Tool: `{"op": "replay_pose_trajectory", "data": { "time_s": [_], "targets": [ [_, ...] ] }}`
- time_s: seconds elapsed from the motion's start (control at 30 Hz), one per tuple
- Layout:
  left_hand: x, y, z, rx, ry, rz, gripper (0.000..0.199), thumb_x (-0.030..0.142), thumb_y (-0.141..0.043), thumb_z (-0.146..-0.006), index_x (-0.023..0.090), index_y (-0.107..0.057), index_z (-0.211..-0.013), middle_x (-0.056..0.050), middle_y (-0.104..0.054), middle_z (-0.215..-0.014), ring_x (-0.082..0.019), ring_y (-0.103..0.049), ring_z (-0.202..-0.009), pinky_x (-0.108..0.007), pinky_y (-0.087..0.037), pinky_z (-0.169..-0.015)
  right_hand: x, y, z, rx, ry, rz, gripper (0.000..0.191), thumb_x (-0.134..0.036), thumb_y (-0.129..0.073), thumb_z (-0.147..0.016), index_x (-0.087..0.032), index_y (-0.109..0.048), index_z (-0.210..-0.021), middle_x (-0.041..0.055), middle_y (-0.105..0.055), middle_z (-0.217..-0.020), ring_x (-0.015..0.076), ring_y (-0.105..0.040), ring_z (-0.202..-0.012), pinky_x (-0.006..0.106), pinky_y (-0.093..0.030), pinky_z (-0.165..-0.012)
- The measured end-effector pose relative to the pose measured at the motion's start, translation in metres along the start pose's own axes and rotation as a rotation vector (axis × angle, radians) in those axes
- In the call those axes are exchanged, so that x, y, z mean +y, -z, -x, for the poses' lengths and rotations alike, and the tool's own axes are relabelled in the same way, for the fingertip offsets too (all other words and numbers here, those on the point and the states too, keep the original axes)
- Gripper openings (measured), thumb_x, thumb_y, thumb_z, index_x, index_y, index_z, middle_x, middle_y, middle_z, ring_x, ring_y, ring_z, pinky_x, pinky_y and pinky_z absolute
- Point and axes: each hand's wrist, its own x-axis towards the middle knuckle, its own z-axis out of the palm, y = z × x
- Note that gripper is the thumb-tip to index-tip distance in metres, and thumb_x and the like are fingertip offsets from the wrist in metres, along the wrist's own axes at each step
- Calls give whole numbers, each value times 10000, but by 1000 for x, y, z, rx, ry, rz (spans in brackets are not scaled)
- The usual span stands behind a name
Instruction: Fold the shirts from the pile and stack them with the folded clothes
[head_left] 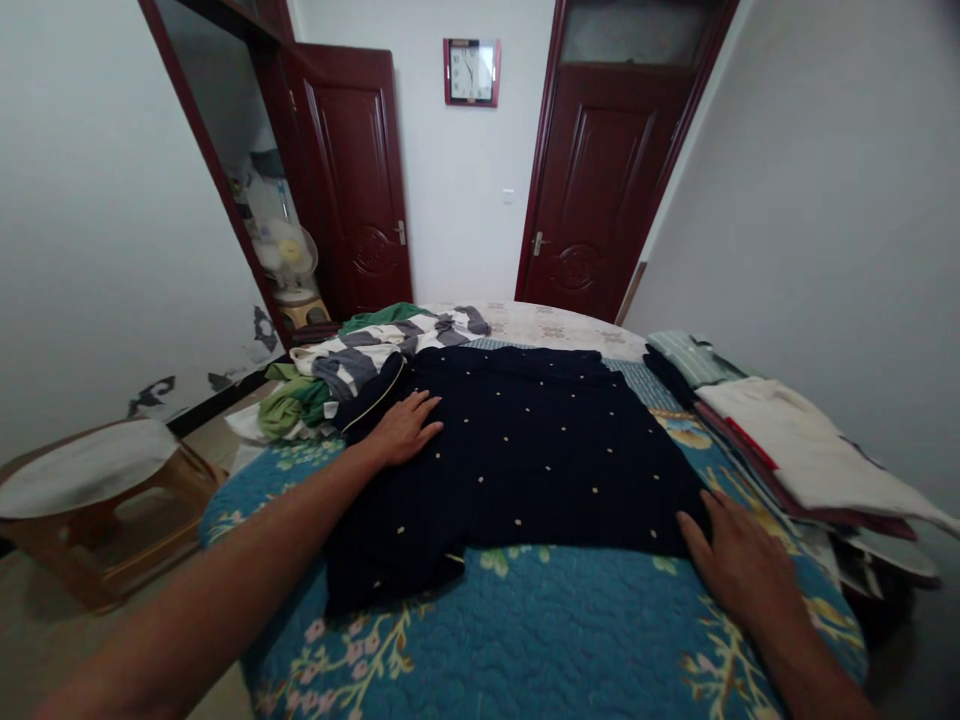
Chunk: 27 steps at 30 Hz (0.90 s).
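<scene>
A dark navy shirt with small pale dots lies spread on a blue floral quilted cover. Its collar end, edged with a thin light line, points left, and its hem is on the right. My left hand rests on the shirt near the collar, fingers stretched out flat. At the hem's near corner my right hand lies with fingers extended, touching the fabric edge and the cover. Neither hand grips anything that I can see.
Beyond the collar lies a loose pile of striped and green clothes. Folded clothes are stacked along the right edge. A wooden stool stands at the left. Two dark red doors and a wall clock are at the back.
</scene>
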Motion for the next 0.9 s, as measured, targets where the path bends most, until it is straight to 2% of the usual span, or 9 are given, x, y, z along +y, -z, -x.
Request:
{"op": "replay_pose_trajectory", "data": {
  "time_s": [0.1,0.23,0.33,0.47,0.57,0.63,0.77,0.9],
  "targets": [
    [-3,-1,41,-36,-65,18,737,657,-342,-1054,243,-434,-1656,-123,-367,-1744,-348,-318,-1616,-560,-281,-1296,-4,5,0,78,86,-27,735,-579,-275,-1036,-100,-577,-1506,202,-523,-1602,387,-421,-1529,620,-351,-1226],
    [-20,-1,78,22,-53,39,701,619,-378,-1058,211,-493,-1616,-147,-432,-1705,-342,-360,-1598,-563,-281,-1301,-1,1,-2,15,211,-94,664,-561,-300,-1039,-169,-646,-1448,160,-587,-1557,378,-501,-1474,654,-405,-1179],
    [-30,1,97,90,-28,63,627,557,-411,-1059,200,-567,-1550,-158,-506,-1652,-332,-426,-1562,-571,-317,-1290,9,-9,-3,10,173,-109,691,-591,-293,-1032,-170,-653,-1445,167,-586,-1556,397,-497,-1478,670,-465,-1119],
    [-35,3,124,222,-28,150,538,499,-431,-1053,185,-668,-1420,-154,-616,-1552,-303,-519,-1499,-512,-411,-1258,21,-17,-5,36,100,-130,677,-581,-317,-1019,-166,-679,-1412,189,-599,-1532,423,-547,-1428,694,-493,-1087],
    [-36,5,149,287,-28,224,471,451,-452,-1037,207,-713,-1343,-132,-685,-1471,-281,-627,-1392,-480,-477,-1216,24,-11,-3,87,92,-229,609,-515,-366,-1005,-125,-736,-1292,211,-657,-1448,395,-615,-1356,615,-485,-1149],
    [-38,6,168,269,-83,267,436,386,-455,-1022,239,-725,-1331,-103,-698,-1459,-268,-643,-1374,-466,-498,-1200,24,-2,0,132,92,-338,527,-457,-417,-981,-129,-757,-1213,196,-705,-1373,356,-655,-1304,552,-486,-1172],
    [-42,7,203,195,-264,259,556,269,-532,-922,342,-658,-1459,-34,-591,-1594,-296,-519,-1502,-507,-409,-1269,24,13,9,150,178,-494,393,-312,-515,-863,-200,-769,-1142,124,-758,-1279,307,-676,-1263,524,-488,-1178],
    [-40,6,221,182,-342,178,704,307,-626,-913,407,-503,-1600,-20,-517,-1657,-324,-514,-1503,-523,-409,-1270,27,20,15,99,261,-512,367,-253,-557,-822,-216,-770,-1119,115,-759,-1274,305,-678,-1255,538,-490,-1169]
  ]
}}
